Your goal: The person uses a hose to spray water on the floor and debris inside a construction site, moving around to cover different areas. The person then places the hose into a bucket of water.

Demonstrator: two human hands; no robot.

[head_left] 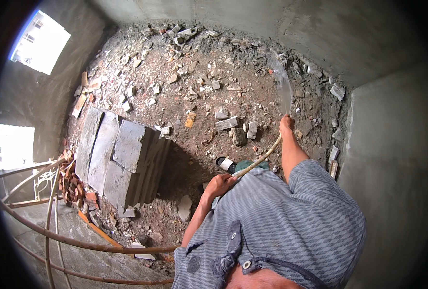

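Note:
A pale yellowish hose (258, 162) runs across the front of my body from one hand to the other. My right hand (286, 124), arm stretched forward, is closed round the hose near its outlet. From there a fan of water (283, 86) sprays away onto the rubble by the far right wall. Near my waist, my left hand (220, 185) is wrapped round the hose farther back. Beneath the spray, the ground (175, 101) is covered with dirt and broken masonry.
A stack of large grey blocks (127, 147) stands to my left. Beyond it lies a heap of red bricks (73, 182). Long hose loops (88, 244) cross the lower left. Bare plastered walls (392, 130) enclose the rubble, and two bright window openings (43, 41) are at the left.

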